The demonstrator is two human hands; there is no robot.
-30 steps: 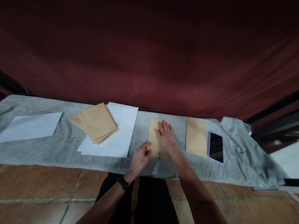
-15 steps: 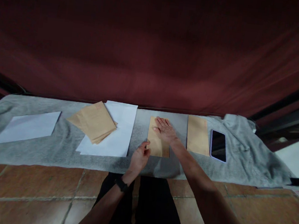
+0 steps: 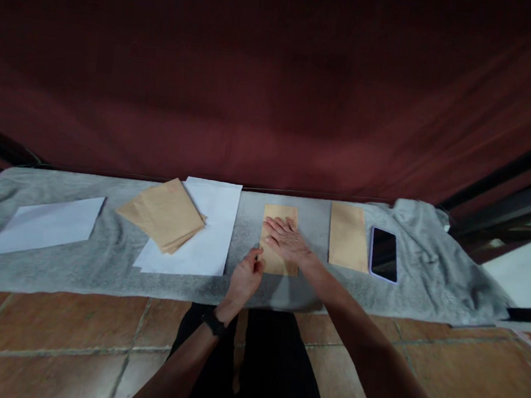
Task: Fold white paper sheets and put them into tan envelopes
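Brown envelope (image 3: 281, 268) lies flat near the middle of the grey cloth (image 3: 107, 277), beneath the person's right hand. At the far left, a white sheet (image 3: 46, 225) sits slanted, with bare cloth between it and a fanned pile of envelopes (image 3: 166, 213), which overhangs the left edge of some white papers (image 3: 204, 256). A strip of bare cloth parts those papers from the brown envelope. The left hand (image 3: 246, 276) is curled at that envelope's left edge, thumb and forefinger close together; I cannot tell whether they grip it. The right hand (image 3: 288, 242) is flat, palm down, fingers spread, its forearm slanting in from the lower right. Beyond another bare gap lies another envelope (image 3: 349, 237), a phone (image 3: 384, 255) just beside it, then rumpled cloth.
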